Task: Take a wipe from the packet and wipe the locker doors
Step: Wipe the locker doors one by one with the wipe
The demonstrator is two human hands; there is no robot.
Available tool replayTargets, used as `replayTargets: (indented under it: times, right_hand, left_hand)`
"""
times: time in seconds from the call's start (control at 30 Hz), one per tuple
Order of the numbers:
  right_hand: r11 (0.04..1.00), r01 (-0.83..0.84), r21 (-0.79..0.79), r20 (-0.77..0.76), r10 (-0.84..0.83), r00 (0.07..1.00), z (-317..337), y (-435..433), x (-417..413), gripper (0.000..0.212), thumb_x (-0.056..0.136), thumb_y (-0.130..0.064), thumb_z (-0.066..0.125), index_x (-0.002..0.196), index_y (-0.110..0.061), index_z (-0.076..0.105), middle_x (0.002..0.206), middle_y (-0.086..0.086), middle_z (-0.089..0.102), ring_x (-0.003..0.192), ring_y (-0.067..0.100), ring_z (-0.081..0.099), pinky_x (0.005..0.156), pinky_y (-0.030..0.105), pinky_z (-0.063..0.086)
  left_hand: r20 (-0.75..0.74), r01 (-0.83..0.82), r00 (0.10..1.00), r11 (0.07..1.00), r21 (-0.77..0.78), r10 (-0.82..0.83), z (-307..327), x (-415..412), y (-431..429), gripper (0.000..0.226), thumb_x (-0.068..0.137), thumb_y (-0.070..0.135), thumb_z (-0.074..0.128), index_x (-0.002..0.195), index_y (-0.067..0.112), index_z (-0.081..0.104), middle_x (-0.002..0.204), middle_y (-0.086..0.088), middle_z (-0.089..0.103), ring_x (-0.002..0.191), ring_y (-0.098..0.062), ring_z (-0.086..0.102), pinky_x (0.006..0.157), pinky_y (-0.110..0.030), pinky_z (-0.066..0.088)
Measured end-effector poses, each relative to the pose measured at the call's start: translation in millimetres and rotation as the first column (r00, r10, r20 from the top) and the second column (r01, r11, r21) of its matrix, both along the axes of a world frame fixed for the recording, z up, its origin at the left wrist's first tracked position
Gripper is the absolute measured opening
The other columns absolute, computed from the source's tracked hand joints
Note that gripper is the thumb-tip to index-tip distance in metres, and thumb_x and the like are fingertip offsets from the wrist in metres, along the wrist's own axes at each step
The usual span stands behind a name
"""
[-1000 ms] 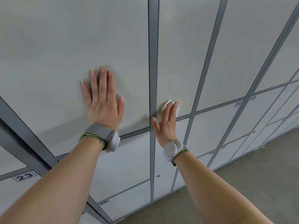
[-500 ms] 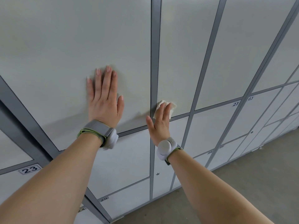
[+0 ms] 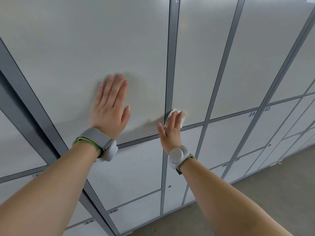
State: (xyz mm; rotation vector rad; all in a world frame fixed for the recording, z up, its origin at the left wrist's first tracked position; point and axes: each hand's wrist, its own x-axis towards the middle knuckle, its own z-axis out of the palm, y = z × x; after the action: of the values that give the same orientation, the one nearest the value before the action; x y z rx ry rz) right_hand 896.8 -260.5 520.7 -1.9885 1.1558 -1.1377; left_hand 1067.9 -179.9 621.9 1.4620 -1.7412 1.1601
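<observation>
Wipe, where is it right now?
In the head view, the wipe is pinned flat under the right hand, at a door's bottom left corner beside the grey frame post.

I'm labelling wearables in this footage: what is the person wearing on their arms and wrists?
No sleeves, no gloves. The left wrist strap is grey with green edging and carries a rounded pale grey pod; the right wrist strap and right pod match. No cables or markings show.
</observation>
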Motion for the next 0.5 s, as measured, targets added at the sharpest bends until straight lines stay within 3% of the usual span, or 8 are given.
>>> replayTargets:
  times: [0.1, 0.2, 0.27, 0.37, 0.43, 0.5]
  right_hand:
    - [0.998, 0.017, -0.065, 0.036, -0.015, 0.999, 4, 0, 8, 0.092, 0.084, -0.063, 0.025, 0.148, -0.004, -0.006, 0.154, 0.017, -0.021, 0.142, 0.019, -0.022, 0.114, 0.024, -0.010]
    - [1.000, 0.020, -0.023, -0.051, -0.021, 0.998, -18, 5, 8, 0.098, 0.079, -0.067, 0.021, 0.147, -0.003, -0.009, 0.154, 0.017, -0.022, 0.141, 0.016, -0.023, 0.108, 0.013, -0.016]
    - [0.998, 0.038, 0.044, -0.136, -0.031, 0.990, -33, 7, 6, 0.103, 0.074, -0.070, 0.017, 0.147, -0.001, -0.010, 0.154, 0.018, -0.021, 0.143, 0.023, -0.020, 0.113, 0.020, -0.012]
    - [0.992, 0.049, 0.116, -0.204, -0.025, 0.979, -39, 6, 2, 0.097, 0.087, -0.063, 0.033, 0.147, -0.001, -0.012, 0.154, 0.016, -0.023, 0.144, 0.025, -0.019, 0.118, 0.034, -0.003]
    - [0.988, 0.025, 0.155, -0.157, 0.000, 0.988, -31, 7, 3, 0.088, 0.096, -0.046, 0.044, 0.146, 0.000, -0.012, 0.153, 0.016, -0.026, 0.143, 0.025, -0.022, 0.116, 0.029, -0.007]
    - [0.992, 0.005, 0.125, -0.089, 0.006, 0.996, -19, 8, 5, 0.088, 0.095, -0.047, 0.043, 0.147, -0.002, -0.012, 0.152, 0.015, -0.027, 0.141, 0.021, -0.026, 0.114, 0.027, -0.011]
  left_hand:
    - [-0.033, -0.041, 0.999, 0.998, -0.052, 0.040, 9, 6, 5, 0.059, 0.091, 0.020, 0.041, 0.142, -0.005, 0.028, 0.148, -0.023, 0.030, 0.139, -0.038, 0.015, 0.118, -0.043, -0.001]
    - [-0.068, -0.106, 0.993, 0.993, -0.060, 0.102, 9, 18, 10, 0.060, 0.089, 0.020, 0.042, 0.143, -0.004, 0.028, 0.149, -0.022, 0.029, 0.139, -0.037, 0.015, 0.117, -0.042, -0.003]
    - [-0.048, -0.123, 0.992, 0.991, -0.052, 0.121, 7, 26, 11, 0.060, 0.089, 0.019, 0.042, 0.143, -0.004, 0.029, 0.149, -0.022, 0.029, 0.139, -0.036, 0.015, 0.118, -0.039, -0.004]
    - [-0.016, -0.130, 0.991, 0.991, -0.031, 0.130, 5, 30, 10, 0.060, 0.090, 0.020, 0.041, 0.143, -0.004, 0.028, 0.149, -0.021, 0.028, 0.139, -0.036, 0.014, 0.118, -0.038, -0.007]
    - [-0.012, -0.146, 0.989, 0.989, -0.022, 0.146, 4, 31, 10, 0.060, 0.090, 0.021, 0.040, 0.144, -0.003, 0.027, 0.150, -0.021, 0.027, 0.140, -0.037, 0.013, 0.117, -0.038, -0.008]
    - [-0.016, -0.160, 0.987, 0.987, -0.024, 0.160, 3, 30, 8, 0.060, 0.090, 0.021, 0.041, 0.144, -0.003, 0.026, 0.151, -0.021, 0.027, 0.140, -0.037, 0.013, 0.117, -0.039, -0.009]
